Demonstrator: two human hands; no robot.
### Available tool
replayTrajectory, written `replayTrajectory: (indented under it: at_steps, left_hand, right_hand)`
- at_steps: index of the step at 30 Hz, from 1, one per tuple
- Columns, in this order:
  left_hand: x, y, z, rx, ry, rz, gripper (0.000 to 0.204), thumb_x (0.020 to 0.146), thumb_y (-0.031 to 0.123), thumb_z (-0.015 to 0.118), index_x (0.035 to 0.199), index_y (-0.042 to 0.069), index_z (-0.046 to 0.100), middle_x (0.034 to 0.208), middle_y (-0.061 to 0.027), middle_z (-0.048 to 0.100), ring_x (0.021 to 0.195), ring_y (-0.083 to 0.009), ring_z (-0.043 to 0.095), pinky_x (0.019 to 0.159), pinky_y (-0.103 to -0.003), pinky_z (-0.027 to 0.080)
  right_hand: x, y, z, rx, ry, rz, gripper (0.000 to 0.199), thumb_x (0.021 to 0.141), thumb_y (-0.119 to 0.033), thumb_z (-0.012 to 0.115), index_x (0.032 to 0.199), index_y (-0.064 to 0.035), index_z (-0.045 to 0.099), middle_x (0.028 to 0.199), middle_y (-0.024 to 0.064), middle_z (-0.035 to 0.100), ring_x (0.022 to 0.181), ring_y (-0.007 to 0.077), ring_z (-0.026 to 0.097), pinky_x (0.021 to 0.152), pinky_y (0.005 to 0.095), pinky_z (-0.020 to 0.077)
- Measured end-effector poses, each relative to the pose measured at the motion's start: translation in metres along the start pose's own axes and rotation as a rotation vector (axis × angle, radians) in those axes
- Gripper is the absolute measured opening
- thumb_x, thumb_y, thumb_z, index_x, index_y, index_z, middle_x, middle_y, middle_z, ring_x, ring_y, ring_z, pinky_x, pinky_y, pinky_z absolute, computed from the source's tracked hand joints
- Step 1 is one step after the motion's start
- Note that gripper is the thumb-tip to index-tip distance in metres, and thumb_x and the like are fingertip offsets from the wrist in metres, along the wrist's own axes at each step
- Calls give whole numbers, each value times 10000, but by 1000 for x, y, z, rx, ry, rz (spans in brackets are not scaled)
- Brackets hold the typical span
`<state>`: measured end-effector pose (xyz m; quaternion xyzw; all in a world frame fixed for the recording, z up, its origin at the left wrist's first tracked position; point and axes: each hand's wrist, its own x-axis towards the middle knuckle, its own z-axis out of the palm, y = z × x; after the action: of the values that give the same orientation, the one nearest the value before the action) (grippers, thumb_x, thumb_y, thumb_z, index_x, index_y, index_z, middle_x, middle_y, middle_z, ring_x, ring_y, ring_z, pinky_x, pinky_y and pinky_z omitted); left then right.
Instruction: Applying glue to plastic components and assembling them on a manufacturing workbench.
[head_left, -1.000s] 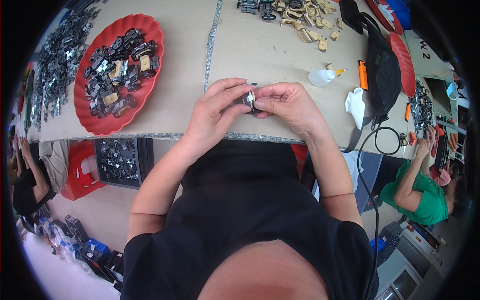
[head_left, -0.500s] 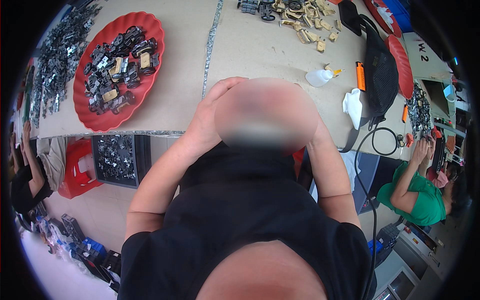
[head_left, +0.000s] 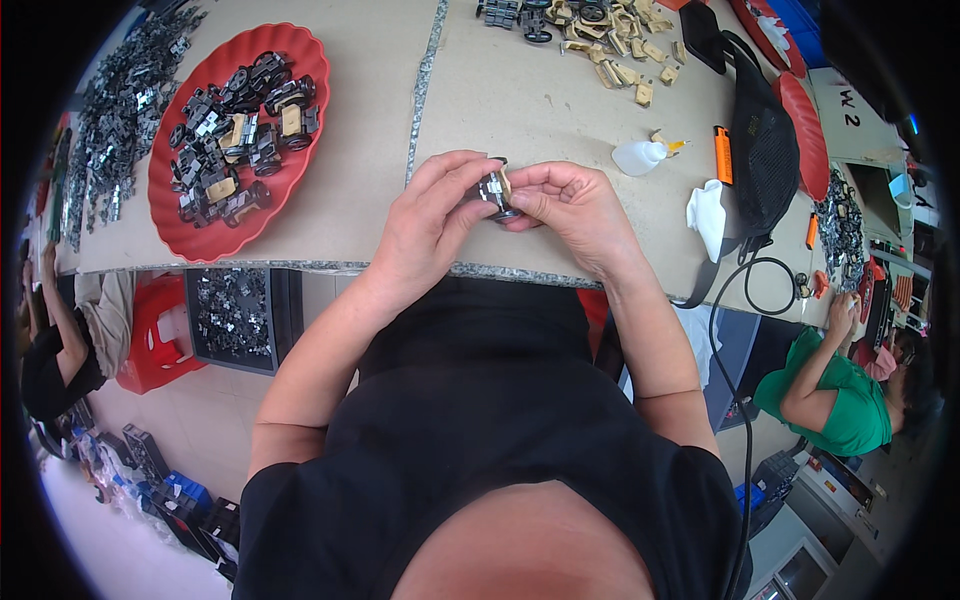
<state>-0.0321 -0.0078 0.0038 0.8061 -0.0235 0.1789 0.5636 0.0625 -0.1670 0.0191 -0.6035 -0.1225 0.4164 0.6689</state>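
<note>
Left hand (head_left: pixel 428 218) and right hand (head_left: pixel 578 208) each have a nearly closed pinch grip on a wheeled toy-car chassis (head_left: pixel 490 190), likely light, stiff, best held by its edges.

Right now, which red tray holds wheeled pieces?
The scalloped red tray left of the left hand: black wheeled pieces, some with tan parts, lie in it. The other red trays, at far right, show none.

Pale floor (head_left: pixel 205 420) shows below the beige table (head_left: pixel 365 110) — 1 red plastic seat (head_left: pixel 155 295) at left.
</note>
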Motion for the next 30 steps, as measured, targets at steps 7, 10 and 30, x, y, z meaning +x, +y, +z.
replayTrajectory:
  at_steps: [7,10,30]
  left_hand:
    - [1,-1,-1,-42,4,-54,341,781,-24,612,1114,39,577,1115,-119,533,946,-215,576,769,-289,488]
    - [1,-3,-1,-61,14,-59,346,781,-28,613,1118,43,582,1120,-117,534,947,-206,578,769,-283,487]
    - [2,-4,-2,-246,25,-174,338,783,-29,625,1111,48,605,1152,-107,516,960,-165,592,809,-253,508]
  right_hand:
    - [-1,2,3,77,56,-6,188,822,-46,635,975,62,611,903,120,652,771,146,639,686,242,544]
    - [-1,3,5,88,77,-8,175,822,-43,635,964,57,620,899,118,653,774,143,636,681,240,544]
    - [-4,4,16,149,175,-46,133,815,-40,644,928,30,655,867,95,655,748,103,608,674,215,517]
